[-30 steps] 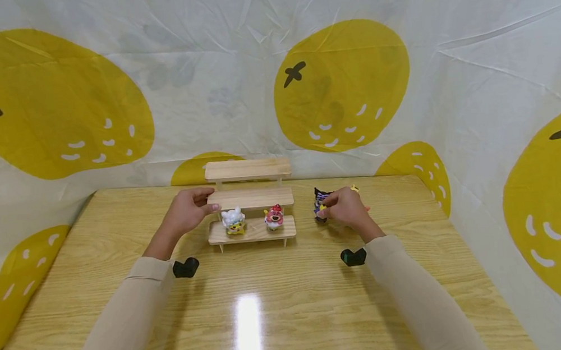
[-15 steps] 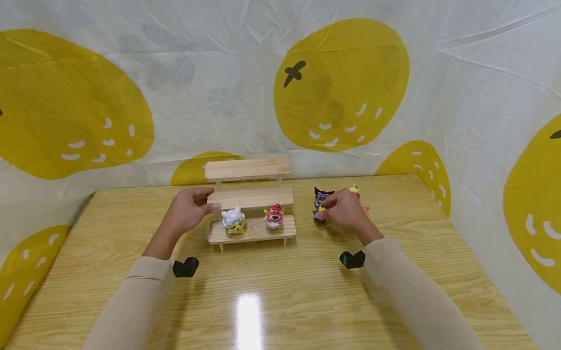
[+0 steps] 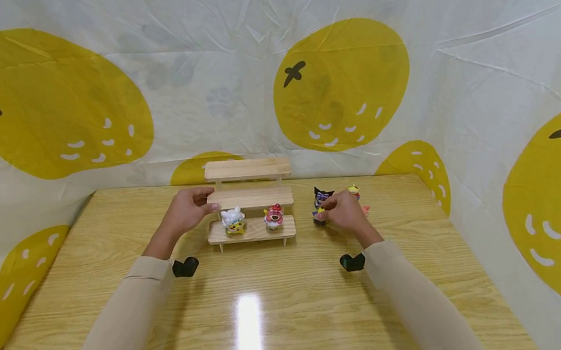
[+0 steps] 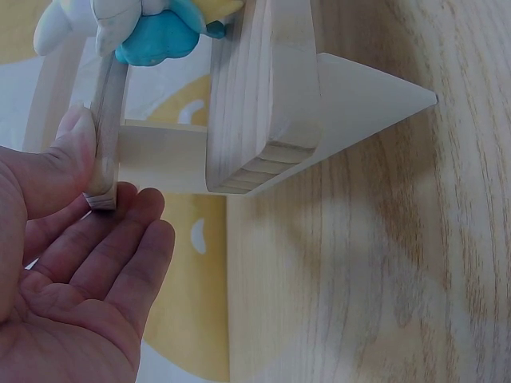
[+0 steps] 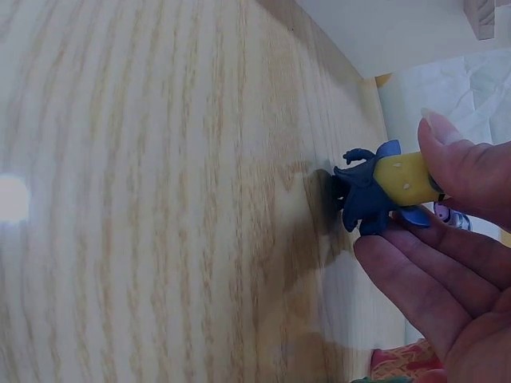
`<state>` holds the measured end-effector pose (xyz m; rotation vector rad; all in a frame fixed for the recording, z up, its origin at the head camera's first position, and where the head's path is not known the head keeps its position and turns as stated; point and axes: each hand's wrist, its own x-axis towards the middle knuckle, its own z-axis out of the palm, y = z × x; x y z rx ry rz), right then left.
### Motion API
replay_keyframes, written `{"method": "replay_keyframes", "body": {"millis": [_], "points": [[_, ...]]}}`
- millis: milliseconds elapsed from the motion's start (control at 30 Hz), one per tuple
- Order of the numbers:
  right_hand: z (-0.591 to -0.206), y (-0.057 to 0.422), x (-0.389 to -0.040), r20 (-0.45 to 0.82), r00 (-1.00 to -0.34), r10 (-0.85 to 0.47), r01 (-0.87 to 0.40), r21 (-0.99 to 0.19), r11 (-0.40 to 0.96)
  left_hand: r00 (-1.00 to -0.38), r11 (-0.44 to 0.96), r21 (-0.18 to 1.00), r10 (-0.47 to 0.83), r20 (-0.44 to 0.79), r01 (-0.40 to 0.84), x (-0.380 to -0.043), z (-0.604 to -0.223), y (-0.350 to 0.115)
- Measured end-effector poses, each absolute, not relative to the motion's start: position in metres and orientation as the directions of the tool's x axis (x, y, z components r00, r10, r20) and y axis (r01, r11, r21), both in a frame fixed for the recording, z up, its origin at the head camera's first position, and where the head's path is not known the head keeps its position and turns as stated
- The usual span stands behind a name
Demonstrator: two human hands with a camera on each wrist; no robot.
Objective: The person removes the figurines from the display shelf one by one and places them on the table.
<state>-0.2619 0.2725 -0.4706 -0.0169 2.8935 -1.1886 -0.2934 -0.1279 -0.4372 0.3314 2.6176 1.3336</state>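
Note:
On the table stands a three-tier wooden display stand (image 3: 249, 199). My left hand (image 3: 184, 209) grips the left end of its middle board, with the thumb on one face and the fingers on the other. A white-topped yellow figurine (image 3: 234, 222) and a pinkish-red bear figurine (image 3: 273, 217) sit on the lowest board. To the right of the stand, my right hand (image 3: 346, 209) pinches a small yellow and dark-blue figurine (image 5: 403, 179) between thumb and fingers, just above or touching the table; which one I cannot tell. Behind it stands a black-eared figurine (image 3: 322, 194).
Beyond my right hand stand a yellow-topped figurine (image 3: 353, 190) and a pink item (image 3: 365, 210), partly hidden. A white cloth with yellow fruit prints (image 3: 233, 100) hangs behind the wooden table (image 3: 297, 297). Black devices (image 3: 352, 262) sit at both wrists.
The right hand has shifted slightly left and toward me, with the yellow and dark-blue figurine. More of the figurines behind it shows. The left hand and stand stay put.

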Motion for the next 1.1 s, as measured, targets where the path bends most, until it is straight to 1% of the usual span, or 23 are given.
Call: {"method": "replay_keyframes", "body": {"millis": [167,333,467,600,867,1000,1100], "points": [[-0.475,0.274,-0.261,0.004,-1.0,-0.01,-0.01,-0.689,0.724,-0.958,0.576,0.81,0.278,-0.063,0.114,-0.294,-0.437,-0.128],[-0.481,0.274,-0.259,-0.005,-1.0,0.018,0.016,-0.685,0.728,-0.958,0.574,0.81,0.281,-0.058,0.12,-0.294,-0.437,-0.127],[-0.486,0.273,-0.255,0.033,-0.999,0.028,-0.003,-0.686,0.728,-0.958,0.576,0.808,0.281,-0.057,0.121,-0.293,-0.438,-0.127],[-0.49,0.272,-0.251,0.069,-0.997,0.028,-0.029,-0.705,0.708,-0.958,0.575,0.809,0.28,-0.06,0.117,-0.293,-0.437,-0.127],[-0.492,0.274,-0.244,0.082,-0.996,0.024,-0.045,-0.737,0.675,-0.958,0.58,0.804,0.282,-0.05,0.129,-0.293,-0.438,-0.128],[-0.49,0.274,-0.239,0.078,-0.996,0.032,-0.034,-0.722,0.691,-0.958,0.576,0.807,0.284,-0.048,0.13,-0.292,-0.438,-0.128],[-0.485,0.274,-0.233,0.099,-0.994,0.044,-0.037,-0.687,0.725,-0.957,0.577,0.806,0.286,-0.046,0.134,-0.292,-0.437,-0.127]]}}
